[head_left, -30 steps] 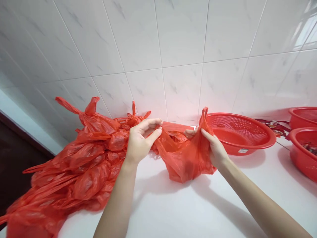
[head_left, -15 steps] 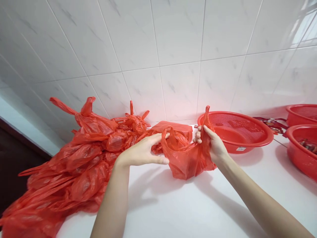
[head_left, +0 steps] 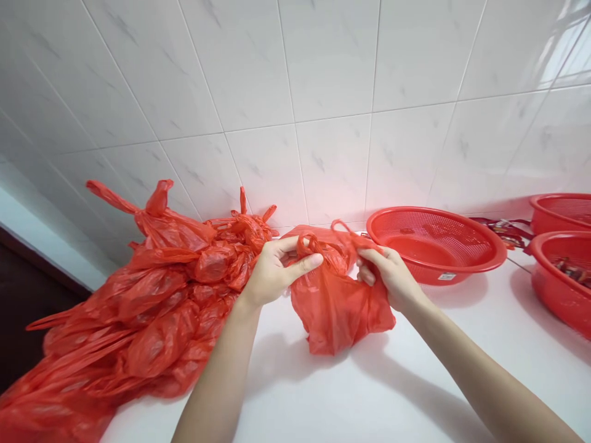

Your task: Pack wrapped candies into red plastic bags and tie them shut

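A marble-patterned tiled wall [head_left: 258, 74] rises behind a white table [head_left: 309, 406], where two bare hands work a red plastic bag; take that bag as the dial's centre, with twelve toward the wall. A heap of filled red bags [head_left: 161, 351] sprawls from eight to ten o'clock, several with their ends standing up. A perforated red basket [head_left: 425, 249] sits near, at two o'clock; at three, well apart, stands a second red basket [head_left: 554, 295] bearing small dark pieces [head_left: 572, 271] too small to identify.

The held bag [head_left: 339, 314] hangs at the centre, between the hands and just beside the basket, its body sagging and creased; whether its base touches the table cannot be told.

At ten o'clock, the left hand [head_left: 270, 271] has thumb and fingers drawn narrow on the bag's left loop [head_left: 308, 239]. At two o'clock, the right hand [head_left: 394, 274] pinches the other upper corner, fingers curled under, below a thin right loop [head_left: 340, 225] that stands free. How hard either hand grips does not show.

Handling it well would likely mean pinching each loop near its base, since thin film may stretch or tear at the tips; keeping both corners level so the load settles in the middle; and working over bare table, clear of the basket's rim.
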The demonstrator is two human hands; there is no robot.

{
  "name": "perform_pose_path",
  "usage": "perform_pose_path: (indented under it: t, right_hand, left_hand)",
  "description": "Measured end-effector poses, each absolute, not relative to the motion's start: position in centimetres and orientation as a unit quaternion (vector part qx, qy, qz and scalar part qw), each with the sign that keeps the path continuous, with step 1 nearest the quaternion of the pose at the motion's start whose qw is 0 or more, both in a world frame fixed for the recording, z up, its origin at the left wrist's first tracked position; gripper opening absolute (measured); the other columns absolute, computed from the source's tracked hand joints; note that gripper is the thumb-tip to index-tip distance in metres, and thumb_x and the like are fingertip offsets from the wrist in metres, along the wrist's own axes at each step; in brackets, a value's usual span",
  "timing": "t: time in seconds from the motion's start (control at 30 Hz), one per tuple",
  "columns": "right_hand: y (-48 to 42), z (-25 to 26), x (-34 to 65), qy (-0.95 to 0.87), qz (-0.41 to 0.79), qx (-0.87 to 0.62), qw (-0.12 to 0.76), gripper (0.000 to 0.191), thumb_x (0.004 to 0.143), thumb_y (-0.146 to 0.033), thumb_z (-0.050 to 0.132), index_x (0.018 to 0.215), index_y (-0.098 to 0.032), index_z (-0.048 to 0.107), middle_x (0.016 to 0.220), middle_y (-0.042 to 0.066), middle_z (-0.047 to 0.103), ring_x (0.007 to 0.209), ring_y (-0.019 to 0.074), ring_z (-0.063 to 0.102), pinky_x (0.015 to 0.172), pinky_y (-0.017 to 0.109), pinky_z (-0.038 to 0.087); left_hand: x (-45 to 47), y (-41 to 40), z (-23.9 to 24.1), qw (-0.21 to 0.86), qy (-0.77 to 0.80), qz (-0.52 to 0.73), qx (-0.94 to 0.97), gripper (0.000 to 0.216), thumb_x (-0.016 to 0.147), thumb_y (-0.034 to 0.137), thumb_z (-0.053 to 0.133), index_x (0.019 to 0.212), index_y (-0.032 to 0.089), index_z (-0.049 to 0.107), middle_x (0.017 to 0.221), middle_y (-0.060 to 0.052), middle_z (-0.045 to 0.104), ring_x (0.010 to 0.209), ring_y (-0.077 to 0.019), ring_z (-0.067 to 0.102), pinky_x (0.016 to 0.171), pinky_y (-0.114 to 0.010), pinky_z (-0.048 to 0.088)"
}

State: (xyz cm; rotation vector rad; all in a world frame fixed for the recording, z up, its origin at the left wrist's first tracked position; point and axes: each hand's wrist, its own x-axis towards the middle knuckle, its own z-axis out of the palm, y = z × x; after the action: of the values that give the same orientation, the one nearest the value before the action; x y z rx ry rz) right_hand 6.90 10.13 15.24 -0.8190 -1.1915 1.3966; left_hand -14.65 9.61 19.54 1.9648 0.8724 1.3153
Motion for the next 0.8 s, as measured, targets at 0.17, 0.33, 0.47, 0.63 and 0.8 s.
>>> perform_pose_path:
  t: [0.17,0.33,0.47,0.63,0.8]
  right_hand:
    - [8.4,15.6,6.0,-0.611,0.557,-0.353,0.437,0.035,0.089,-0.044,0.059,0.067,-0.019,0.049,0.049,-0.009,0.031,0.046,0.0065,0.022,0.047,0.023,0.021]
    - [7.5,15.6,5.6,-0.652,0.542,-0.34,0.408,0.031,0.088,-0.03,0.056,0.065,-0.02,0.038,0.052,-0.009,0.031,0.049,0.0065,0.024,0.048,0.023,0.023]
    - [7.3,15.7,5.5,-0.681,0.515,-0.333,0.4,0.031,0.091,-0.027,0.051,0.064,-0.02,0.037,0.053,-0.007,0.037,0.05,0.0072,0.032,0.049,0.023,0.025]
    - [7.3,15.9,5.4,-0.718,0.469,-0.338,0.388,0.028,0.093,-0.027,0.048,0.067,-0.019,0.041,0.059,-0.005,0.04,0.055,0.0085,0.035,0.05,0.023,0.028]
    - [7.6,15.8,5.6,-0.761,0.406,-0.331,0.382,0.017,0.087,-0.02,0.056,0.073,-0.018,0.046,0.066,-0.005,0.04,0.061,0.0092,0.032,0.054,0.022,0.028]
  left_hand:
    - [-13.7,8.6,19.8,0.258,0.277,0.43,0.819,0.016,0.088,0.029,0.068,0.075,0.019,0.066,0.109,-0.009,0.071,0.103,-0.0228,0.067,0.092,-0.035,0.053]
    - [-13.1,8.3,19.5,0.198,0.316,0.399,0.838,0.027,0.092,0.033,0.064,0.07,0.018,0.06,0.111,-0.008,0.071,0.101,-0.0208,0.066,0.087,-0.031,0.051]
    - [-12.9,8.5,19.1,0.173,0.396,0.363,0.825,0.029,0.093,0.041,0.06,0.075,0.019,0.061,0.07,0.002,0.059,0.066,-0.0137,0.056,0.062,-0.025,0.044]
    - [-12.8,8.6,18.6,0.157,0.457,0.374,0.792,0.035,0.093,0.043,0.059,0.122,0.025,0.061,0.072,0.005,0.057,0.067,-0.0134,0.055,0.065,-0.024,0.045]
    - [-12.6,8.8,18.4,0.167,0.456,0.383,0.786,0.023,0.094,0.038,0.059,0.113,0.027,0.066,0.077,0.004,0.063,0.071,-0.0136,0.058,0.072,-0.024,0.046]
